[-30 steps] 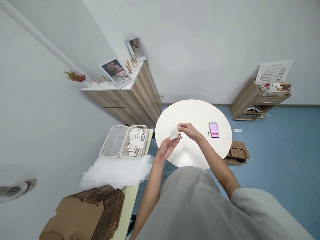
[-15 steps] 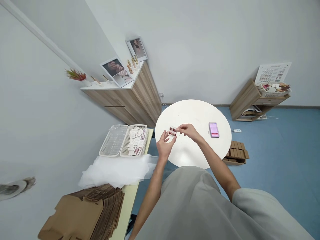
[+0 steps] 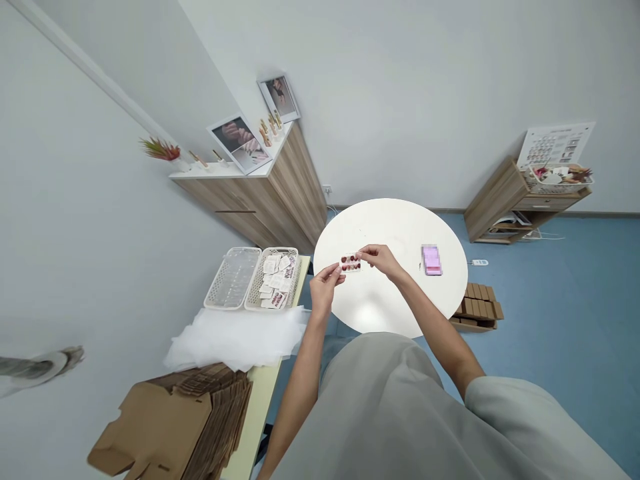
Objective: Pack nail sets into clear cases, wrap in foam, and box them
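Between my hands, above the round white table point(image 3: 390, 307), is a small press-on nail set point(image 3: 351, 263) with two rows of dark red and pale pieces on a clear or white backing. My left hand point(image 3: 325, 287) pinches its left end between thumb and fingers. At the upper right corner, my right hand point(image 3: 383, 260) grips it with the fingertips. The set is held nearly level, its rows facing up toward me. A phone point(image 3: 431, 260) with a pink, blurred screen lies on the table to the right of my right hand.
On a side table point(image 3: 265, 393) at left are a white basket of small packets point(image 3: 277, 280), a basket of clear plastic pieces point(image 3: 233, 279), white translucent sheets point(image 3: 235, 337) and stacked flat cardboard boxes point(image 3: 155, 427). A carton of small brown boxes point(image 3: 477, 307) sits on the floor. Wooden cabinets point(image 3: 285, 193) stand behind.
The nail set has been turned more level and shows both rows more fully. My left hand's fingers have closed on its left end; before, they were more spread. The view has shifted slightly.
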A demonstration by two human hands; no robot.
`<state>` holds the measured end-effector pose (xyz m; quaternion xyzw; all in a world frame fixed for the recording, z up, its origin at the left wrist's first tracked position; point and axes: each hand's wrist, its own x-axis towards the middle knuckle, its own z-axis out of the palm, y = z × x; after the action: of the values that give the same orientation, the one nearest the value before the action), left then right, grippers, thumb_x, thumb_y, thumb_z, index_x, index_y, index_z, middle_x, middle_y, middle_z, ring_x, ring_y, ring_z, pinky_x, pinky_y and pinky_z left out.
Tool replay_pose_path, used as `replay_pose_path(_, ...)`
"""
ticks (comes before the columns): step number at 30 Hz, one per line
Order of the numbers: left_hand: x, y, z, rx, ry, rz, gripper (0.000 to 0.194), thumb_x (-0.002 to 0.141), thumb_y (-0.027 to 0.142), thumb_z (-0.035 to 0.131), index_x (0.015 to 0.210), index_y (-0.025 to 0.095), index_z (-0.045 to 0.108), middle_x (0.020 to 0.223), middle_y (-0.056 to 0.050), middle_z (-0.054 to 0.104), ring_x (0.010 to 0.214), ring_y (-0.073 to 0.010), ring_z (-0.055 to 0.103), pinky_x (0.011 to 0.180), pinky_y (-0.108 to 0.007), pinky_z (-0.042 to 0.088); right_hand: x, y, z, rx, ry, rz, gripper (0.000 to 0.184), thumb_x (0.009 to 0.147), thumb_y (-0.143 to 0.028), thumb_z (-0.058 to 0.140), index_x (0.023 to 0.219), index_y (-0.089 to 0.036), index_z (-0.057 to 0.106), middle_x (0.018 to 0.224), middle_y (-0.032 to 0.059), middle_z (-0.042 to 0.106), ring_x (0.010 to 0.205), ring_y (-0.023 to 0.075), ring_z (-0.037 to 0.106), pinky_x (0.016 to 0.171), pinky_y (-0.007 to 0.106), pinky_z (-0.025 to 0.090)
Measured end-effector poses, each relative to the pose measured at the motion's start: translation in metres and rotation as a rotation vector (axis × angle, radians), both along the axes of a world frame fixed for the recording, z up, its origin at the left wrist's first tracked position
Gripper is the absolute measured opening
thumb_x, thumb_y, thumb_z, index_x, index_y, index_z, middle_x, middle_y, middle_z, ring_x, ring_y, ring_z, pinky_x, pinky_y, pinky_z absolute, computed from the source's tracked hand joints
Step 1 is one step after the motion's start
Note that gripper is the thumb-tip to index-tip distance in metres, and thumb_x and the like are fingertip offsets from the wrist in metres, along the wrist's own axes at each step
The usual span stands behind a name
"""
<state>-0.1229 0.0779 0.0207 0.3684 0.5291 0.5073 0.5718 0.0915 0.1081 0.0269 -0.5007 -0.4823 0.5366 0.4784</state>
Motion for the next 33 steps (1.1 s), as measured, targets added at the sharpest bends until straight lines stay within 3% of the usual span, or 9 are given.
replay_pose_path(4, 0.0, 0.003, -0.003, -0.112, -0.1, -0.064, 0.036, 0.08, 0.044, 0.095, 0.096, 0.015, 0.08, 0.091, -0.006, 0.077, 0.077, -0.0135, 0.073, 0.085, -0.031, 0.064, -0.004, -0.003, 0.002, 0.016, 0.047, -0.018, 0.046, 0.077, -0.065, 0.087, 0.09, -0.021, 0.084, 0.072, 0.0023, 0.073, 0.057, 0.0145, 0.057, 0.052, 0.029, 0.046)
replay_pose_path(9, -0.001, 0.006, 0.001, -0.165, -0.169, -0.099, 0.032, 0.089, 0.039, 0.089, 0.106, 0.014, 0.081, 0.108, -0.012, 0.081, 0.086, -0.0148, 0.076, 0.102, -0.038, 0.061, -0.003, -0.015, 0.007, 0.058, 0.031, 0.014, 0.041, 0.082, -0.061, 0.085, 0.094, -0.021, 0.086, 0.085, 0.0053, 0.08, 0.068, 0.0176, 0.071, 0.055, 0.026, 0.048)
replay_pose_path(14, -0.001, 0.013, 0.011, -0.139, -0.239, -0.093, 0.025, 0.093, 0.034, 0.086, 0.109, 0.014, 0.082, 0.114, -0.013, 0.082, 0.109, -0.0207, 0.078, 0.115, -0.041, 0.056, -0.001, -0.036, 0.013, 0.058, 0.043, 0.017, 0.036, 0.082, -0.055, 0.087, 0.097, -0.022, 0.088, 0.089, 0.0064, 0.082, 0.076, 0.0211, 0.076, 0.062, 0.029, 0.054)
replay_pose_path(21, -0.002, 0.022, 0.019, -0.118, -0.229, -0.131, 0.039, 0.08, 0.025, 0.094, 0.116, 0.017, 0.08, 0.125, -0.014, 0.081, 0.122, -0.026, 0.075, 0.117, -0.044, 0.056, -0.003, -0.061, -0.001, 0.033, 0.076, -0.049, 0.033, 0.076, -0.044, 0.091, 0.101, -0.023, 0.086, 0.101, 0.0071, 0.084, 0.091, 0.0248, 0.079, 0.088, 0.039, 0.063)
replay_pose_path(29, 0.004, 0.02, 0.023, -0.051, -0.191, -0.184, 0.042, 0.08, 0.035, 0.094, 0.116, 0.019, 0.081, 0.122, -0.012, 0.081, 0.126, -0.0286, 0.073, 0.116, -0.046, 0.054, -0.005, -0.062, -0.014, 0.022, 0.017, -0.116, 0.034, 0.078, -0.05, 0.088, 0.099, -0.024, 0.081, 0.104, 0.0067, 0.082, 0.097, 0.025, 0.078, 0.094, 0.04, 0.061)
replay_pose_path(33, 0.006, 0.015, 0.024, -0.074, -0.283, -0.232, 0.047, 0.082, 0.034, 0.092, 0.124, 0.019, 0.078, 0.131, -0.013, 0.078, 0.133, -0.0291, 0.069, 0.12, -0.045, 0.05, -0.005, -0.061, -0.015, -0.067, 0.17, -0.043, 0.04, 0.074, -0.05, 0.094, 0.1, -0.023, 0.079, 0.099, 0.0069, 0.081, 0.096, 0.0248, 0.078, 0.094, 0.04, 0.06)
